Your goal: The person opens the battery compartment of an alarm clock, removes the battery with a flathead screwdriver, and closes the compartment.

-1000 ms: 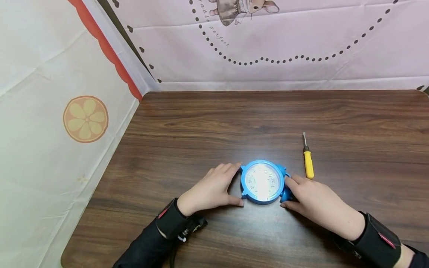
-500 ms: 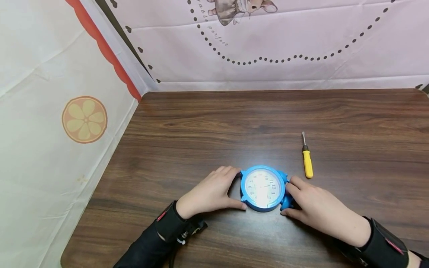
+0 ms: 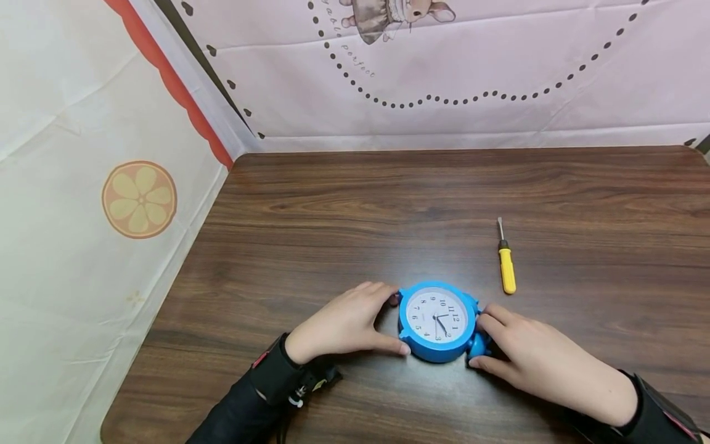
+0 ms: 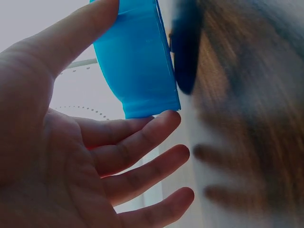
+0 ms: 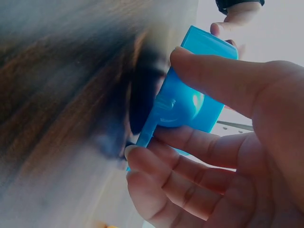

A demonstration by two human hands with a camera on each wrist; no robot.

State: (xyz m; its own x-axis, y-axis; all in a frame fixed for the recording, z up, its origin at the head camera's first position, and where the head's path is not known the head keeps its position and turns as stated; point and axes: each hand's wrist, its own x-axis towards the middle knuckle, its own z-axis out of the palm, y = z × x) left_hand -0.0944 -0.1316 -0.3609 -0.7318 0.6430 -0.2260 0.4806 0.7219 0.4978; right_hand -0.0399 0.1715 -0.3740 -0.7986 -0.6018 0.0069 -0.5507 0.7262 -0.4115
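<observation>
A blue alarm clock [image 3: 421, 314] lies face up in the head view, its twin-bell end pointing right. My left hand [image 3: 346, 324] holds its base end, thumb on the near side and fingers at the far side. In the left wrist view the thumb and fingers span the clock's blue body [image 4: 137, 57], with the other fingers spread below. My right hand [image 3: 540, 351] grips the bell end, thumb by the near bell [image 3: 478, 346] and fingers curled round the top. The right wrist view shows the thumb and fingers around a blue bell [image 5: 183, 107].
A screwdriver [image 3: 507, 268] with a yellow handle lies on the brown wooden table [image 3: 333, 216], beyond my right hand. A pale printed cloth [image 3: 471, 68] hangs along the back edge, and another cloth [image 3: 72, 277] covers the left side.
Both hands have drawn the clock slightly nearer to the person. The glare on its face has faded, so the hands and numerals now show. The screwdriver stays in place.
</observation>
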